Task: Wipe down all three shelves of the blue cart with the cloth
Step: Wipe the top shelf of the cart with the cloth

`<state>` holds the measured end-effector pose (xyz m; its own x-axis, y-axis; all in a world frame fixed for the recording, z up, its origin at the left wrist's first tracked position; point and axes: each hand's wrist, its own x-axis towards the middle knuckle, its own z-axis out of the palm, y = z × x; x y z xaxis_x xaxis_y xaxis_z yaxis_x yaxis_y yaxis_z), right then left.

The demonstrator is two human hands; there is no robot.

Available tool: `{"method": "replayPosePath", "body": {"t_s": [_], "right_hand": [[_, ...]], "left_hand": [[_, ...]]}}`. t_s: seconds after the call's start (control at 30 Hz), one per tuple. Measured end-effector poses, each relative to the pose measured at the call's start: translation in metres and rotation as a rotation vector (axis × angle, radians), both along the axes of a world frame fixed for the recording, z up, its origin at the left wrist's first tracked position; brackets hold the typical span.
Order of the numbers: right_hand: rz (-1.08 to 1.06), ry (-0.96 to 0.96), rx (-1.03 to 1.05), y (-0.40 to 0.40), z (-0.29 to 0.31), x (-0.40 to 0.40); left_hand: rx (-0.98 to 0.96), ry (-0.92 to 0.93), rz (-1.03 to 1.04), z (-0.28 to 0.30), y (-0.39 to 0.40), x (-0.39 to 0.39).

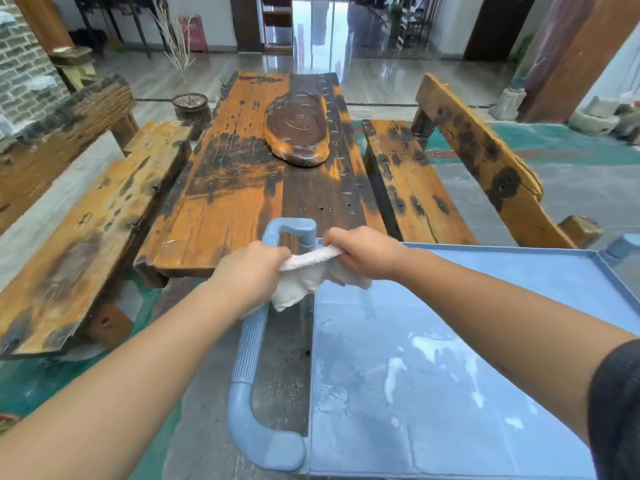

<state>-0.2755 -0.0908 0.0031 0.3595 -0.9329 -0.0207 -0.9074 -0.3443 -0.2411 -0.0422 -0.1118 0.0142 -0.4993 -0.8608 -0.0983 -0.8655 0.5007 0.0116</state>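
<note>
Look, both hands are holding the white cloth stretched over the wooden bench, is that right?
Not quite. The head view shows the left hand and right hand gripping the white cloth over the blue plastic cart's ribbed handle and top shelf, not over a wooden bench.

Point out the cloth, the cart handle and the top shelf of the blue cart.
cloth point(300, 284): head view, on the loose fold hanging between the hands.
cart handle point(248, 344): head view, on its ribbed grip.
top shelf point(450, 393): head view, on its wet blue surface.
</note>
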Motion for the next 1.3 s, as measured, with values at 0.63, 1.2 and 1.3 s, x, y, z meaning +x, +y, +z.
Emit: {"method": "replayPosePath", "body": {"t_s": [0.63,1.2,1.3], "right_hand": [[-0.259,0.083,-0.031,-0.052,-0.094,-0.160],[-0.098,0.202,0.093,-0.070,-0.196,-0.119],[-0.061,0.267,0.063,-0.080,-0.202,-0.103]], "left_hand": [[-0.143,-0.112,-0.282,-0.107,-0.106,-0.164],[0.090,-0.041,-0.054,-0.211,-0.079,-0.159],[0.052,-0.003,0.047,-0.217,-0.063,-0.133]]}}
